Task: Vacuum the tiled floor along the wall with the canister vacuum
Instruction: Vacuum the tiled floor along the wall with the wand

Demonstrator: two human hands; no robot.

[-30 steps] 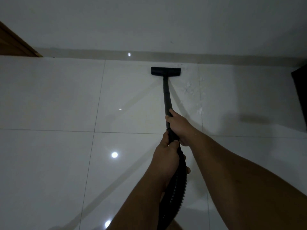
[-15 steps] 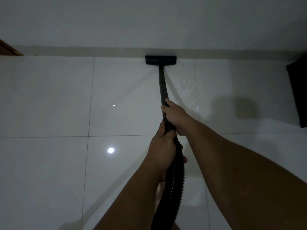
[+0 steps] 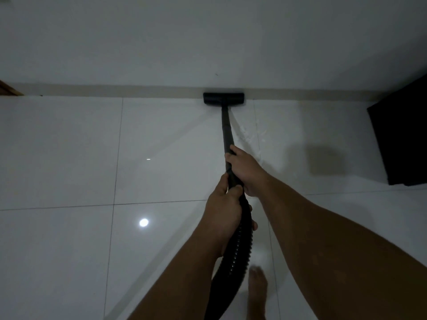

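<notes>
A black vacuum wand [image 3: 226, 128] runs away from me across glossy white floor tiles [image 3: 69, 146]. Its flat floor head [image 3: 223, 98] lies against the skirting at the foot of the white wall [image 3: 208, 42]. My right hand [image 3: 245, 172] is shut on the wand, farther along it. My left hand [image 3: 223, 211] grips just behind, where the ribbed black hose [image 3: 238, 248] joins. The hose drops toward the bottom of the frame. The canister itself is out of view.
A dark box-like object [image 3: 402, 139] stands on the floor at the right by the wall. A wooden edge [image 3: 9, 90] shows at the far left. My bare foot [image 3: 256, 292] is on the tile beside the hose. White smudges [image 3: 251, 135] mark the tile right of the wand.
The floor head has slid forward from the open tile until it meets the skirting. Both hands stayed on the wand and hose. A bare foot has come into view.
</notes>
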